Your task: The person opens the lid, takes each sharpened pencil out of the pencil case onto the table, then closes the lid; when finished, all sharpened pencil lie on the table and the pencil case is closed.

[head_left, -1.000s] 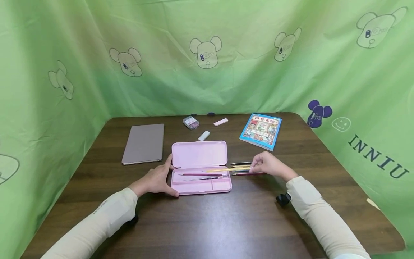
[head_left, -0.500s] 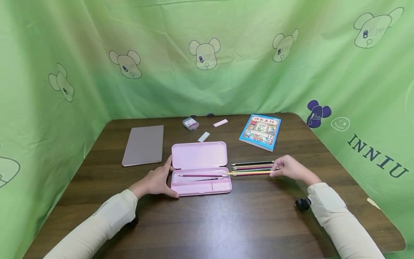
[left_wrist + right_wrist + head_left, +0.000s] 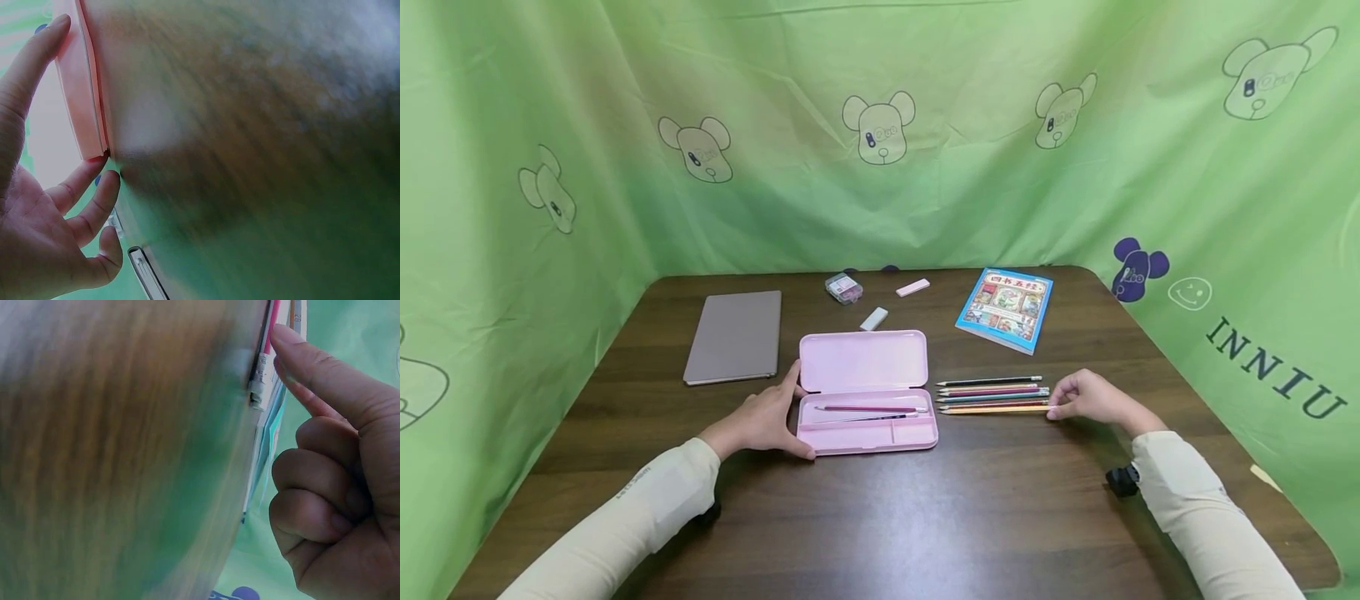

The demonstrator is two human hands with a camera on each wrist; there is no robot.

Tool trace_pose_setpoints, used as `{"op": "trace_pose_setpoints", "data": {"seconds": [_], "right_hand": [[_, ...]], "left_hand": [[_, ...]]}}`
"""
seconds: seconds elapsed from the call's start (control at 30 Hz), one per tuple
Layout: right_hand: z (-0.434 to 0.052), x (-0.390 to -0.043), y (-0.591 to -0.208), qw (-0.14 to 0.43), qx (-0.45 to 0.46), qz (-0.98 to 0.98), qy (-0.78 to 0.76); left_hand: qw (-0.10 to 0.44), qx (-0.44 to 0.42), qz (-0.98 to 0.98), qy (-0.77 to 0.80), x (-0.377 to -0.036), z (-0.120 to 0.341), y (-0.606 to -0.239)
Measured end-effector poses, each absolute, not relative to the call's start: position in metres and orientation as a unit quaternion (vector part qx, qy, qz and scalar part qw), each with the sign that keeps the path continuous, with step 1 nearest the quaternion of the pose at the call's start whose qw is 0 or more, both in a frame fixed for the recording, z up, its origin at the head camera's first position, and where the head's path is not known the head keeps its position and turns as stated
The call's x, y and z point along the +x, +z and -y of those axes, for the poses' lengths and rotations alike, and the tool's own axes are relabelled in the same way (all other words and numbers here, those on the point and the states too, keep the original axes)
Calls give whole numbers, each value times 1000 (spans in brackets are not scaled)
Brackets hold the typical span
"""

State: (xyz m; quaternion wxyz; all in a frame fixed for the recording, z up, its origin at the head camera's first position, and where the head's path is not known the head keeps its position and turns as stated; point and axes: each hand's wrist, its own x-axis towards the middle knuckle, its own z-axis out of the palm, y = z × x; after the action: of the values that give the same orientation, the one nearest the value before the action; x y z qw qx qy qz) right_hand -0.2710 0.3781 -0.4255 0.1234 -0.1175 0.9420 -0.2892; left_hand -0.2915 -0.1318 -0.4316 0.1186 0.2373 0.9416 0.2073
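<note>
In the head view, my left hand (image 3: 758, 419) spans the left end of the pink pencil case (image 3: 862, 362), thumb at the front corner, a finger by the hinge side. The case's lid lies open; a magenta pencil (image 3: 868, 408) and a thin dark pencil (image 3: 883, 417) rest inside its long compartment. Right of it lie several pencils (image 3: 988, 388) side by side on the table. My right hand (image 3: 1092, 398) pinches the end of the nearest one, a yellow pencil (image 3: 1000, 409). The right wrist view shows its other fingers (image 3: 312, 512) curled into the palm.
A grey laptop-like slab (image 3: 733, 337) lies at the left. Behind the case are a small clear box (image 3: 844, 288), a white eraser (image 3: 874, 318) and a pink bar (image 3: 913, 287). A blue-edged book (image 3: 1006, 308) lies at the back right of the wooden table (image 3: 880, 517).
My right hand has moved right and toward me, carrying the yellow pencil from over the case to the near side of the pencil row. My left hand stays at the case.
</note>
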Motion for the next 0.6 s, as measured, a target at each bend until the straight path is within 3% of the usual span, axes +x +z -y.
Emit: {"op": "trace_pose_setpoints", "data": {"seconds": [0.27,0.6], "right_hand": [[-369,-272,-428,96,-116,-951,-269],[-341,-282,-425,101,-133,-941,-293]], "left_hand": [[121,237,-941,209,-290,132,-431],[110,243,-940,215,-291,133,-432]]}}
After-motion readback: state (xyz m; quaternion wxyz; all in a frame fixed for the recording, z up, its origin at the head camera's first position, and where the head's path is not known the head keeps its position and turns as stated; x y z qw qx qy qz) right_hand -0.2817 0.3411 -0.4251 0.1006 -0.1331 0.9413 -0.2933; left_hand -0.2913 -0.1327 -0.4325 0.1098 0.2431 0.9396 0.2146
